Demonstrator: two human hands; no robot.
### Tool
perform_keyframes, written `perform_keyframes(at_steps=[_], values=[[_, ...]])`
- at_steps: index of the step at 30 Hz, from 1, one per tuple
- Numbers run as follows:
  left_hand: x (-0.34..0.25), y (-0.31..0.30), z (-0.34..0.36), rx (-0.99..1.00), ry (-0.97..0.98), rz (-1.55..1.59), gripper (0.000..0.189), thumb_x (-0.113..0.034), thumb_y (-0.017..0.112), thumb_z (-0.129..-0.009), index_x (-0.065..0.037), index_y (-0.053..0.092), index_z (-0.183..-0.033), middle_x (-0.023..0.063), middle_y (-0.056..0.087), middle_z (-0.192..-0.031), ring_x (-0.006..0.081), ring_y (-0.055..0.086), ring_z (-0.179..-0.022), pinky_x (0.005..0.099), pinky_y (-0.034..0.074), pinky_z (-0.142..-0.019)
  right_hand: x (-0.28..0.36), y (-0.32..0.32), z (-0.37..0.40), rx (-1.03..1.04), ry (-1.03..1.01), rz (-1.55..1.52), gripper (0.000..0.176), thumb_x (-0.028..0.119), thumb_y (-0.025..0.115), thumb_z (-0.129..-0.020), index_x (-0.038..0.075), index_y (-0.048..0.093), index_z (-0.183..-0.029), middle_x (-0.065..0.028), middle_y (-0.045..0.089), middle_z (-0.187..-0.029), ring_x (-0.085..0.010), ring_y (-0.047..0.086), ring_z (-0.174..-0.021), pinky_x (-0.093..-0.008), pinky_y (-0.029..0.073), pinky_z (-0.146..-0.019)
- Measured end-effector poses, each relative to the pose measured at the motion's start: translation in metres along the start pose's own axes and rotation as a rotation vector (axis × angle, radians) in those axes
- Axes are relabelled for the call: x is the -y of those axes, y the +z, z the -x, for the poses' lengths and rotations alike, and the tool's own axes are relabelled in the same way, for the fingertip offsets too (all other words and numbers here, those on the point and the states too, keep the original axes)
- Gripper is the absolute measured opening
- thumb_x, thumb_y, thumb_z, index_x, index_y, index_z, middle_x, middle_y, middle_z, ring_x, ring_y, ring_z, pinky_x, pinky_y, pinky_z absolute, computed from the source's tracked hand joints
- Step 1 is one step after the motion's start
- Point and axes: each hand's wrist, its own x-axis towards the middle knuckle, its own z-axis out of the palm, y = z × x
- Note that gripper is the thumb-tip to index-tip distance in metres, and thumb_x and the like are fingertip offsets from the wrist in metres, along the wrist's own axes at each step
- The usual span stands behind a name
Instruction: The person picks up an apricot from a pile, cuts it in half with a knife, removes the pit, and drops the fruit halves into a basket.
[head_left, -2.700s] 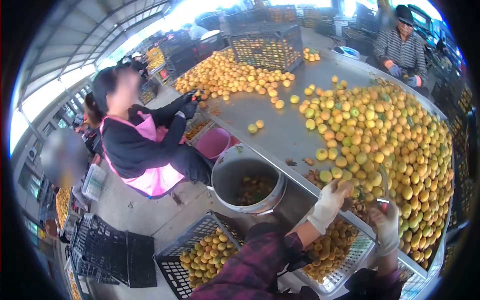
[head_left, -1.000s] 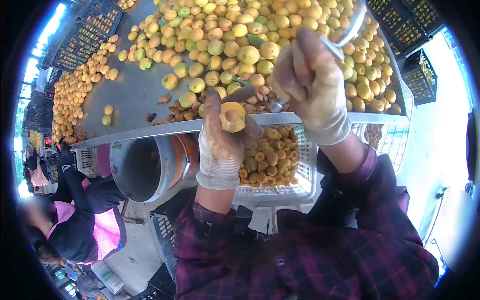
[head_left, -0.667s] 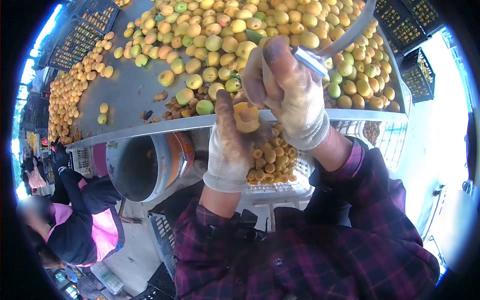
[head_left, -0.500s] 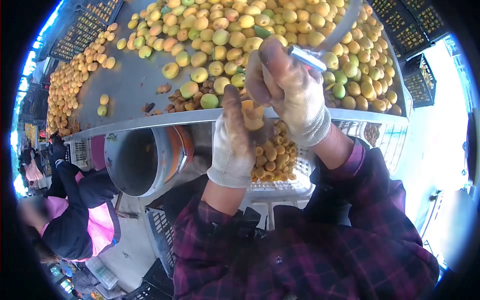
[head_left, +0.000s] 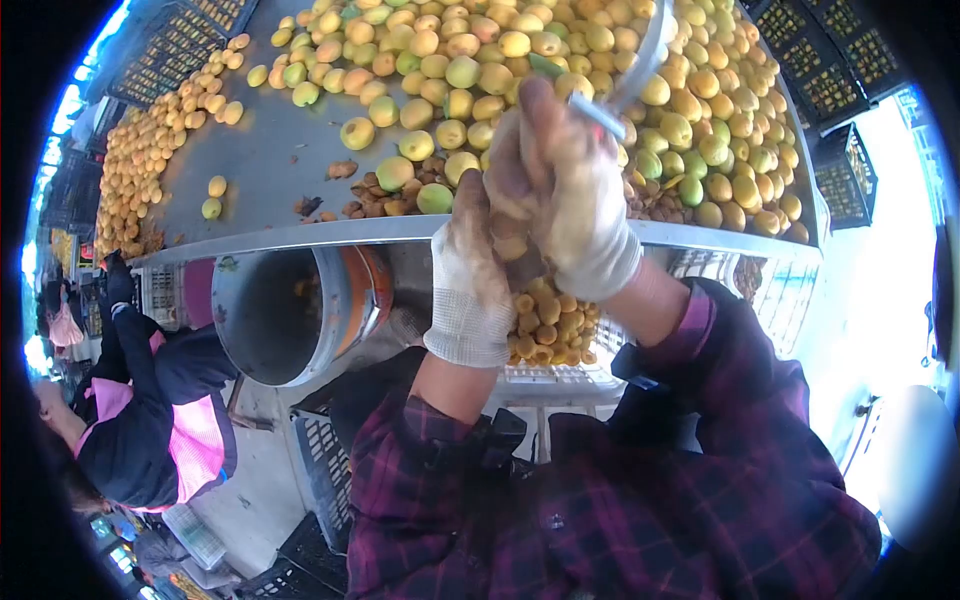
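My left hand (head_left: 468, 285), in a stained white knit glove, is closed around an apricot (head_left: 510, 246), which is mostly hidden between my hands. Against it presses my right hand (head_left: 572, 205), gloved too and a little blurred. The right fist grips a tool (head_left: 598, 116) with a short metal bar and a curved grey band reaching up; its working end is hidden. Below my hands, opened apricots (head_left: 550, 325) fill a white plastic crate (head_left: 560, 376). Whole yellow and green apricots (head_left: 470, 75) lie heaped on the metal table (head_left: 260, 165) ahead.
The table's raised metal edge (head_left: 330, 236) runs just beyond my hands. Brown pits (head_left: 375, 195) lie beside it. A bucket (head_left: 270, 330) stands under the edge at left. Another person (head_left: 160, 430) sits further left. Dark crates (head_left: 820, 60) stand at the far right.
My right hand has moved left and down against my left hand, covering more of the apricot. The tool has moved left with it. The view has shifted slightly.
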Motion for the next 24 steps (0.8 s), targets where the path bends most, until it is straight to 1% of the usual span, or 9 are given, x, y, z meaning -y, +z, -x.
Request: perform_keyframes(at_steps=[2, 3, 5, 8, 10, 13, 17, 21, 24], values=[[0.019, -0.012, -0.011, -0.031, 0.012, 0.095, 0.049, -0.027, 0.058, -0.1, -0.001, 0.045, -0.14, 0.0121, 0.064, -0.12, 0.0183, 0.065, -0.102, 0.0328, 0.057, -0.083, 0.0, 0.01, 0.008, -0.033, -0.177, 0.41, 0.018, 0.021, 0.07, -0.089, 0.007, 0.064, -0.079, 0.0006, 0.052, -0.06, -0.0139, 0.055, -0.053, -0.0291, 0.041, -0.048], [0.039, -0.025, -0.023, -0.051, 0.015, 0.19, 0.049, -0.028, 0.057, -0.1, -0.003, 0.045, -0.141, 0.0119, 0.062, -0.124, 0.0183, 0.064, -0.106, 0.0332, 0.056, -0.085, -0.027, -0.015, 0.002, 0.116, -0.032, -0.083, 0.014, 0.016, 0.069, -0.087, 0.003, 0.067, -0.082, -0.0018, 0.059, -0.066, -0.0121, 0.06, -0.061, -0.0289, 0.048, -0.055], [0.088, -0.057, -0.055, 0.099, 0.319, -0.216, 0.05, -0.032, 0.056, -0.101, -0.004, 0.045, -0.141, 0.0098, 0.059, -0.13, 0.0194, 0.061, -0.111, 0.0346, 0.055, -0.09, -0.013, 0.009, 0.009, 0.128, -0.841, 0.938, 0.015, 0.016, 0.068, -0.085, 0.001, 0.069, -0.084, -0.0084, 0.06, -0.071, -0.0171, 0.063, -0.064, -0.0311, 0.048, -0.057], [0.112, -0.083, -0.054, 0.06, 0.113, 0.385, 0.043, -0.036, 0.052, -0.102, -0.008, 0.049, -0.135, 0.0065, 0.061, -0.122, 0.0177, 0.063, -0.106, 0.0321, 0.057, -0.083, -0.022, -0.004, 0.001, 0.515, -0.537, 0.804, 0.017, 0.014, 0.071, -0.07, 0.003, 0.069, -0.083, -0.013, 0.057, -0.071, -0.0354, 0.058, -0.063, -0.0366, 0.047, -0.057], [0.111, -0.087, -0.052, 0.045, -0.043, 0.765, 0.04, -0.038, 0.049, -0.103, -0.011, 0.051, -0.131, 0.0043, 0.063, -0.118, 0.0167, 0.065, -0.103, 0.0304, 0.058, -0.079, -0.02, 0.0, 0.001, 0.573, -0.653, 0.944, 0.005, 0.01, 0.072, -0.076, 0.009, 0.068, -0.073, -0.0053, 0.063, -0.073, -0.0234, 0.063, -0.062, -0.0323, 0.049, -0.056], [0.12, -0.066, -0.075, 0.13, 0.073, 0.599, 0.042, -0.036, 0.049, -0.103, -0.005, 0.052, -0.133, 0.0082, 0.061, -0.124, 0.02, 0.063, -0.106, 0.035, 0.054, -0.089, -0.025, 0.004, 0.005, 0.25, -0.346, 0.616, 0.011, 0.013, 0.074, -0.073, 0.006, 0.065, -0.076, -0.0071, 0.063, -0.072, -0.0244, 0.062, -0.061, -0.0369, 0.047, -0.055], [0.014, -0.008, -0.034, -0.222, -0.296, 0.366, 0.035, -0.045, 0.055, -0.099, -0.013, 0.058, -0.113, 0.0012, 0.066, -0.089, 0.0137, 0.064, -0.063, 0.0262, 0.054, -0.05, -0.022, -0.025, -0.033, 0.153, -0.018, -0.465, 0.029, 0.022, 0.054, -0.098, 0.008, 0.052, -0.072, -0.0034, 0.044, -0.058, -0.0122, 0.038, -0.048, -0.0276, 0.031, -0.046], [0.007, -0.008, -0.025, -0.166, -0.215, 0.254, 0.034, -0.045, 0.052, -0.1, -0.012, 0.058, -0.109, 0.0019, 0.063, -0.086, 0.0153, 0.064, -0.063, 0.0279, 0.052, -0.048, 0.011, -0.016, -0.029, 0.211, -0.089, -0.22, 0.035, 0.024, 0.05, -0.099, 0.009, 0.054, -0.069, -0.0031, 0.044, -0.057, -0.0088, 0.034, -0.047, -0.0246, 0.028, -0.047], [0.0, -0.006, -0.023, -0.261, -0.181, 0.095, 0.043, -0.052, 0.049, -0.101, -0.01, 0.059, -0.104, 0.0021, 0.062, -0.084, 0.0158, 0.062, -0.061, 0.0296, 0.051, -0.051, 0.032, -0.016, -0.033, 0.152, -0.107, 0.819, 0.023, 0.027, 0.075, -0.083, 0.004, 0.073, -0.083, -0.009, 0.072, -0.076, -0.0149, 0.057, -0.057, -0.0275, 0.045, -0.054]])
